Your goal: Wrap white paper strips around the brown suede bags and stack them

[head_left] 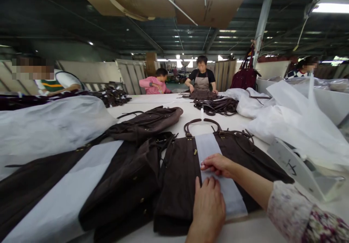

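Note:
A dark brown handbag (176, 174) lies flat in front of me, its looped handle (201, 121) pointing away. Down its middle runs a strip of white paper (208, 144). My left hand (209, 201) rests flat over the strip's left edge and the bag, fingers stretched out. Just beyond it, my right hand (218, 164) is closed in a pinch above the paper. Whatever sits between its thumb and forefinger is too small to make out. A small brass-coloured zip pull (195, 152) shows left of the strip.
More brown bags (131, 177) overlap on the left, one bearing a white paper strip (73, 184). Crumpled translucent plastic (51, 123) lies behind them, with more plastic sheeting (294, 115) at right. Near my right forearm stands a white bin (302, 168). Co-workers (201, 77) stand across the table.

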Action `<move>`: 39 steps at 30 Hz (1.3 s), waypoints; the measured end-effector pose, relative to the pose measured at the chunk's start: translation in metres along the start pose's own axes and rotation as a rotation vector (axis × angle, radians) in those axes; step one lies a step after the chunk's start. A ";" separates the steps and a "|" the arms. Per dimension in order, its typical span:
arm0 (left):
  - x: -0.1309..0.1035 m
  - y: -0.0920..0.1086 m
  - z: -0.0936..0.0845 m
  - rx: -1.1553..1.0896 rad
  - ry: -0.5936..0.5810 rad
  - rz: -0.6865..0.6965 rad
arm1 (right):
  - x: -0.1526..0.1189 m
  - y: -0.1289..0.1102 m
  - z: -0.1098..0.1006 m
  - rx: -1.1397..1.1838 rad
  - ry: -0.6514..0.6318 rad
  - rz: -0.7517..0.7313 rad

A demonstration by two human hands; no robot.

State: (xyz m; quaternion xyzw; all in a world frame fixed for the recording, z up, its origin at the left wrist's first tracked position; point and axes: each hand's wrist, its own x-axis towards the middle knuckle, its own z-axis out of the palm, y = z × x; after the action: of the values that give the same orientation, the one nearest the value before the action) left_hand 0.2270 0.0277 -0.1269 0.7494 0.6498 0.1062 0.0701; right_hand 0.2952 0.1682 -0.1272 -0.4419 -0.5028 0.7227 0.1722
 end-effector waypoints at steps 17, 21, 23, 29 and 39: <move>0.008 -0.012 -0.009 -0.095 -0.037 0.034 | 0.022 0.020 -0.002 -0.330 0.103 -0.324; 0.007 -0.011 -0.006 -0.084 -0.032 0.033 | 0.029 0.025 -0.005 -0.511 0.251 -0.544; 0.005 -0.011 -0.005 -0.087 -0.016 0.039 | 0.035 0.027 -0.007 -0.602 0.322 -0.605; 0.004 -0.013 -0.002 -0.093 0.003 0.058 | 0.058 0.026 -0.011 -0.769 0.454 -0.600; 0.004 -0.014 0.000 -0.056 0.034 0.078 | 0.053 0.020 -0.029 -0.910 0.240 -0.600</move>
State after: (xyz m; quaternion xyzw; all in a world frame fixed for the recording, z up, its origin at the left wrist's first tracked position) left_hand 0.2143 0.0341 -0.1304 0.7699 0.6180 0.1398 0.0758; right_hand 0.2934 0.2123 -0.1724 -0.3885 -0.8446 0.2966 0.2184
